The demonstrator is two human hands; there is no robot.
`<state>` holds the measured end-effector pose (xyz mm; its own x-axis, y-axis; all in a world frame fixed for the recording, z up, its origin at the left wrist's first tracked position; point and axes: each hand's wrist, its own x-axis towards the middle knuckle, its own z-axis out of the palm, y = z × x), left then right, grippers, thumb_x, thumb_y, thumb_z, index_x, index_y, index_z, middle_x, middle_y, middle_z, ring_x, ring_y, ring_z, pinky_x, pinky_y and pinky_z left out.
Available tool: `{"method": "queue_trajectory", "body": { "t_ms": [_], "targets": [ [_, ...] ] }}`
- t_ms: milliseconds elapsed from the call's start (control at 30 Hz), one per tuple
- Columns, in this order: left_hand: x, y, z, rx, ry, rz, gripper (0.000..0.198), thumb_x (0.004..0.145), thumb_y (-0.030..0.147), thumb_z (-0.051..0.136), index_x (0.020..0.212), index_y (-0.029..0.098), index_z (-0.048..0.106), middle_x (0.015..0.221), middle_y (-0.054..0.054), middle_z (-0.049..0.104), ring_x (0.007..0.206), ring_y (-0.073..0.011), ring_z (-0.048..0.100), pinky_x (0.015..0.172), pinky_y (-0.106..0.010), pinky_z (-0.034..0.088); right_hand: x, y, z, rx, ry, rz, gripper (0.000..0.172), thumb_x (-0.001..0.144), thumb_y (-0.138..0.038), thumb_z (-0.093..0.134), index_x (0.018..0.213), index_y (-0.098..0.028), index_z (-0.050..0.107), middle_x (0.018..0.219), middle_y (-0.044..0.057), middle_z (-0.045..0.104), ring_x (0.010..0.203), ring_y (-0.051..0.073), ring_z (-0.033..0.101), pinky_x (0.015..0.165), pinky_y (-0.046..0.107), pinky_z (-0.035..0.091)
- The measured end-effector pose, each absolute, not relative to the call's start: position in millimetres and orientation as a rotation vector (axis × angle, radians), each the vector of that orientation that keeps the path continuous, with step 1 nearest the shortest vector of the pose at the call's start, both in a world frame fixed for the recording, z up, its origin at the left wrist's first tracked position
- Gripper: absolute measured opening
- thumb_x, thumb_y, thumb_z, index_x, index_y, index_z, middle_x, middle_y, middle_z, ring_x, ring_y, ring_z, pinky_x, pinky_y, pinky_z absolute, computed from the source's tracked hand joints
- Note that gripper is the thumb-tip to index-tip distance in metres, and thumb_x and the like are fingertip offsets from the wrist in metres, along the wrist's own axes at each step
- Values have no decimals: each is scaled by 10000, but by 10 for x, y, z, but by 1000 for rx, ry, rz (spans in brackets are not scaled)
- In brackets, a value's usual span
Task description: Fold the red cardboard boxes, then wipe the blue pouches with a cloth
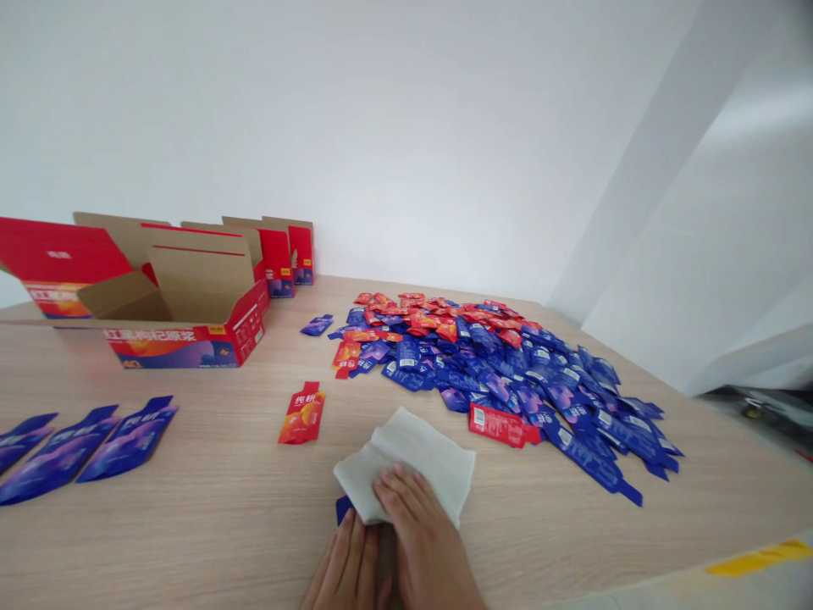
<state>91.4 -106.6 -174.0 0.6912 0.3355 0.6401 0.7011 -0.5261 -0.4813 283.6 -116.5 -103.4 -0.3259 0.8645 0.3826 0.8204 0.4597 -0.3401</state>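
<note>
My right hand (424,535) is pressed onto a folded white cloth (423,449), its fingers close together and gripping it. Beneath the cloth's left corner, the tip of a dark blue pouch (343,508) shows. My left hand (349,559) holds this pouch against the table, with its fingers together; most of the pouch is hidden under the hand and cloth. A red spouted pouch (302,413) lies apart, just beyond the cloth to the left. Further left, several blue-purple pouches (130,436) lie side by side.
A large heap of blue and red pouches (508,373) spreads over the right of the wooden table (241,525). At the back left stands an open red carton (184,343), with more red cartons (276,258) behind it. Yellow tape (759,557) marks the right front edge.
</note>
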Motion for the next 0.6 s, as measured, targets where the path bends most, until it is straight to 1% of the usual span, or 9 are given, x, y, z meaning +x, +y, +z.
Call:
{"method": "queue_trajectory", "body": {
  "t_ms": [100,167,233,267,333,400,500,533,600],
  "targets": [
    [955,-1082,-1667,-2159,-885,-644,470,900,269,557,1327,101,664,1345,-107,719,1229,-218,656,1022,-304,500,3184,-1151,-1034,-1645,-2043,65,772,785,67,392,1498,-160,584,1557,85,570,1454,230,526,1227,471,434],
    [984,-1089,-1629,-2177,-895,-656,489,899,273,558,1345,94,651,1360,-106,714,1241,-220,652,1028,-308,503,3402,-1144,-1007,-1753,-1923,23,700,837,45,371,1464,-140,619,1506,118,618,1407,246,579,1209,483,456],
    [997,-1090,-1619,-2176,-880,-678,493,899,274,557,1345,86,648,1340,-106,725,1227,-220,660,1012,-308,513,3457,-1143,-968,-1771,-1826,11,613,916,-8,365,1445,-153,639,1471,121,649,1377,250,609,1186,482,483],
    [996,-1088,-1624,-2175,-877,-683,500,897,265,556,1354,82,642,1336,-106,727,1224,-219,661,1005,-305,516,3407,-1146,-953,-1742,-1798,9,588,952,-36,358,1457,-168,629,1484,111,639,1383,245,603,1180,476,490],
    [979,-1080,-1648,-2182,-880,-690,530,895,241,553,1398,85,610,1330,-103,730,1227,-215,659,1006,-296,516,3187,-1151,-949,-1613,-1838,12,593,982,-60,353,1520,-195,564,1553,82,575,1443,238,539,1191,472,476],
    [948,-1069,-1679,-2218,-849,-709,577,904,221,543,1472,120,553,1284,-76,752,1207,-204,667,1016,-287,511,2917,-1150,-986,-1442,-1991,38,660,936,-37,406,1560,-223,516,1584,43,538,1478,240,492,1206,465,460],
    [910,-1053,-1709,-2239,-807,-743,612,925,231,529,1530,146,492,1211,-52,777,1156,-192,684,1001,-274,513,2745,-1132,-1079,-1345,-2156,103,766,814,8,484,1531,-253,556,1554,9,571,1458,243,518,1205,437,468],
    [908,-1051,-1710,-2227,-818,-743,604,926,239,531,1521,138,503,1222,-58,774,1159,-192,683,993,-270,515,2790,-1128,-1105,-1384,-2147,106,782,791,25,476,1515,-254,577,1552,9,573,1456,237,522,1209,432,464],
    [922,-1055,-1696,-2197,-865,-721,570,915,248,544,1469,117,558,1287,-79,752,1198,-197,671,991,-274,515,3003,-1133,-1130,-1526,-2044,72,759,804,44,431,1492,-229,601,1555,42,573,1452,233,526,1217,450,450]
  ]
}}
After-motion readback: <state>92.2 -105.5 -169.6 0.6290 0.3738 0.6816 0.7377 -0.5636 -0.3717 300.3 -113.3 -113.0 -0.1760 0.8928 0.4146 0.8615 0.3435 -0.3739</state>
